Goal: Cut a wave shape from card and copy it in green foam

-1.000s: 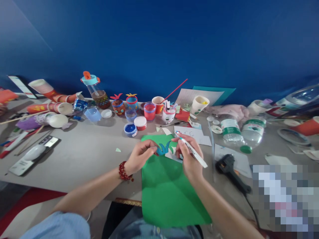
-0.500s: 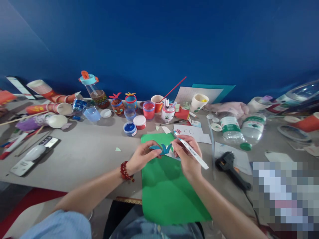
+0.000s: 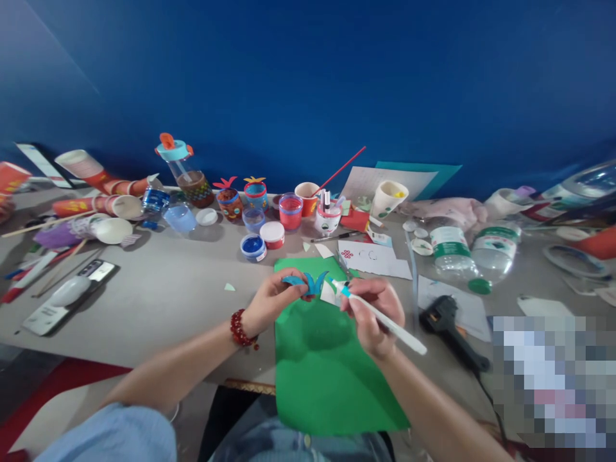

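Note:
Between the thumb and fingers of my left hand (image 3: 275, 298) is a blue leaf-shaped paper cutout (image 3: 314, 282), held above the top part of a green sheet (image 3: 332, 366). My right hand (image 3: 378, 314) grips a white marker (image 3: 392, 326), its blue tip pointing at the cutout's right side, with a small gap between them. A white paper piece (image 3: 329, 294) lies on the green sheet between my hands. A white card with a red pattern (image 3: 370, 258) is just beyond my right hand.
Paint jars (image 3: 253, 246), decorated cups (image 3: 230, 204) and a drink bottle (image 3: 185, 173) stand towards the blue wall. On the right are a black glue gun (image 3: 452, 330) and plastic bottles (image 3: 450, 249). A phone (image 3: 72, 298) lies at the left. Another person's hand shows at the far left edge.
My right hand has moved right and down, away from the cutout, and the marker's tip now shows beside it. The cutout has turned slightly in my left hand.

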`<state>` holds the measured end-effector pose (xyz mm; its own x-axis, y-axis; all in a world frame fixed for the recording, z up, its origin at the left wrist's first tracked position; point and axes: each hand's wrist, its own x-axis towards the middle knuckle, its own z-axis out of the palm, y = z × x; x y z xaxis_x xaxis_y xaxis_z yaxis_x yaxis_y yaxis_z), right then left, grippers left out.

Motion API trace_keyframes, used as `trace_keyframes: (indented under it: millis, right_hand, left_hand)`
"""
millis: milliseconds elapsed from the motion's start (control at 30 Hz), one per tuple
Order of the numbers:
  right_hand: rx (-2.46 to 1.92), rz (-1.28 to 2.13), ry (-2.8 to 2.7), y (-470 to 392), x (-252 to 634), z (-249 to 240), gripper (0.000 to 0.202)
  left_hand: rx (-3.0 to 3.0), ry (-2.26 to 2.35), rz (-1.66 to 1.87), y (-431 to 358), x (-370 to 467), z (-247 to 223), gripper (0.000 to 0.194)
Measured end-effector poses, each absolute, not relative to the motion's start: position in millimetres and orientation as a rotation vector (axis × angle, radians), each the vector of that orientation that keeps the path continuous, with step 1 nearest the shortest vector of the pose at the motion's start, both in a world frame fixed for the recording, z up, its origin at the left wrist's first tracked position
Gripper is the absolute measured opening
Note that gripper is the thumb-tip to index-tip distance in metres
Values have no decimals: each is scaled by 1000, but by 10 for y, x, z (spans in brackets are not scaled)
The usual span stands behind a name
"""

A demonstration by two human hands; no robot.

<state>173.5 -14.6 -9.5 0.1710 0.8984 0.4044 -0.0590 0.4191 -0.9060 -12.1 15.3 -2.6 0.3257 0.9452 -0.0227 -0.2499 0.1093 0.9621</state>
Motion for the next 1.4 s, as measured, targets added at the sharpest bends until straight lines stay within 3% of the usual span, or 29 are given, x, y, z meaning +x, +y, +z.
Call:
trace_keyframes:
  millis: [1400]
  right_hand:
    - [-902,791,-1195,-98,1740,-126,4]
  left_hand:
    - [1036,757,1028,148,-140,-7,11]
